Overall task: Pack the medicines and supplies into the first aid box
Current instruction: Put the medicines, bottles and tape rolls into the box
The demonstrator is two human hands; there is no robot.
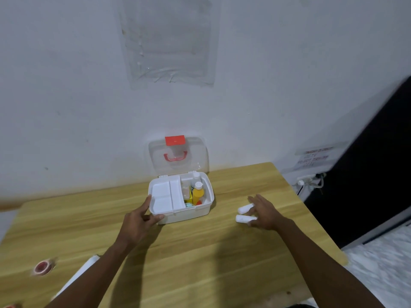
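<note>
No legible text anywhere. Paper sign (315,157) on wall at right, beside the dark panel: several lines of dark print, too blurred to read. Red latch (175,140) on first aid box lid (155,156): faint mark, unreadable. Yellow bottle (197,194) in box: no readable label.

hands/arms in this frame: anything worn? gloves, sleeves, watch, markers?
Nothing worn that shows. Left hand and right hand are both bare, no gloves, and no rings that I can make out. Both forearms are bare up to the frame edge: no sleeves, watch, straps, cables or tracking markers visible.
</note>
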